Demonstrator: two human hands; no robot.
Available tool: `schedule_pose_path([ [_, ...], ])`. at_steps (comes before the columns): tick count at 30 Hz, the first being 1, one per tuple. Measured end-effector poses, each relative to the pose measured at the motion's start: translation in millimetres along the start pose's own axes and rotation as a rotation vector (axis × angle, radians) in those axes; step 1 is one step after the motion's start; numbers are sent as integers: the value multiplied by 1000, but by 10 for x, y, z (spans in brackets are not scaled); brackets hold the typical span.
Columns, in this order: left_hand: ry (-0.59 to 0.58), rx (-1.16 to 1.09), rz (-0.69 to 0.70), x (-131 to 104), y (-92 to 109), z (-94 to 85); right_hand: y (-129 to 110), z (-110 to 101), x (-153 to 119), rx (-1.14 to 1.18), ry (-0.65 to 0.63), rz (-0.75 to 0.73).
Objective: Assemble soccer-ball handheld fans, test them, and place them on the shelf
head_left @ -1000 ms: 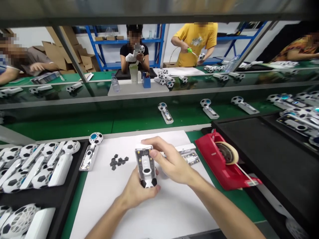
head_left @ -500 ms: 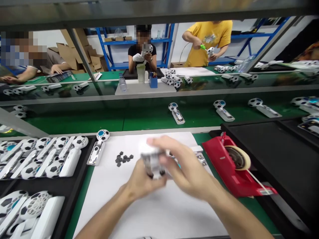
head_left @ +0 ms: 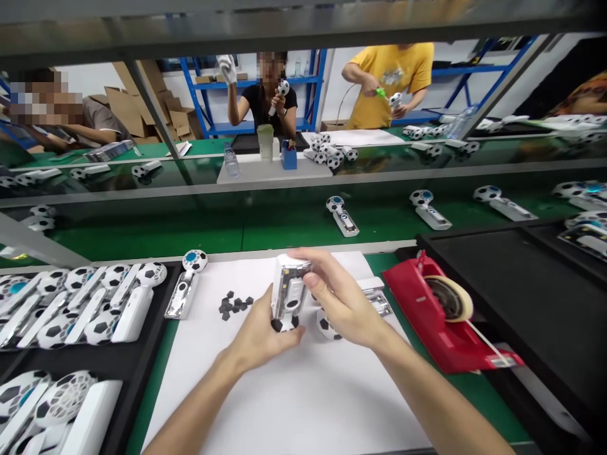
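The blur of half a second ago has settled: the left hand (head_left: 260, 335) grips the football-patterned fan (head_left: 287, 297) at its round lower end, while the right hand (head_left: 342, 303) closes over the upper end, thumb on its open back. Small black pieces (head_left: 234, 305) lie just left of the fingers, untouched.

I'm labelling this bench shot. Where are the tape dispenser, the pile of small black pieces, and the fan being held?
Tape dispenser (head_left: 422, 303): head view, on its red body.
Small black pieces (head_left: 234, 305): head view, middle of the pile.
Held fan (head_left: 289, 294): head view, on its open handle.
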State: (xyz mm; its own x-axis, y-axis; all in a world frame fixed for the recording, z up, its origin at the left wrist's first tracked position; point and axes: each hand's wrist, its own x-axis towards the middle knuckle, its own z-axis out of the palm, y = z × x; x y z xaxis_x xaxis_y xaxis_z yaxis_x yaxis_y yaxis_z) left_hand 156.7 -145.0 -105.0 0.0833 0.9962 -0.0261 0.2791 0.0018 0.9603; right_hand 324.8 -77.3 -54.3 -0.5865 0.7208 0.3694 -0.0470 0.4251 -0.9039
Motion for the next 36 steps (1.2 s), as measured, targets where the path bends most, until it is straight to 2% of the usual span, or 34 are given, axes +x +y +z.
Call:
schedule_pose_path([
  [5,-115,52,-72,-105,188,-88,124,31,37,169,93,130],
  [9,-178,228,-85,-173,284,-109,252,98,11,335,161,273],
  [14,-243,400,-47,-231,299,-95,380,164,-92,491,169,406],
  [18,-232,482,-21,-314,245,-79,392,180,-206,553,148,462],
  [21,-231,349,-89,-355,186,-90,371,184,-290,523,101,412],
  [25,-368,-103,-121,-352,71,-97,397,233,-384,451,108,346],
  [27,-404,-318,-165,-354,-16,-54,438,285,-422,472,86,378],
  [30,-419,-512,-270,-400,-158,76,488,353,-479,498,-8,394],
  [31,-413,-552,-301,-426,-196,124,490,356,-502,451,-22,374],
  [33,-341,-571,-331,-488,-242,198,454,321,-568,226,57,328],
  [35,-238,-491,-353,-548,-242,222,361,245,-670,-17,135,343],
  [36,-192,-440,-363,-575,-227,215,297,206,-733,-93,110,384],
])
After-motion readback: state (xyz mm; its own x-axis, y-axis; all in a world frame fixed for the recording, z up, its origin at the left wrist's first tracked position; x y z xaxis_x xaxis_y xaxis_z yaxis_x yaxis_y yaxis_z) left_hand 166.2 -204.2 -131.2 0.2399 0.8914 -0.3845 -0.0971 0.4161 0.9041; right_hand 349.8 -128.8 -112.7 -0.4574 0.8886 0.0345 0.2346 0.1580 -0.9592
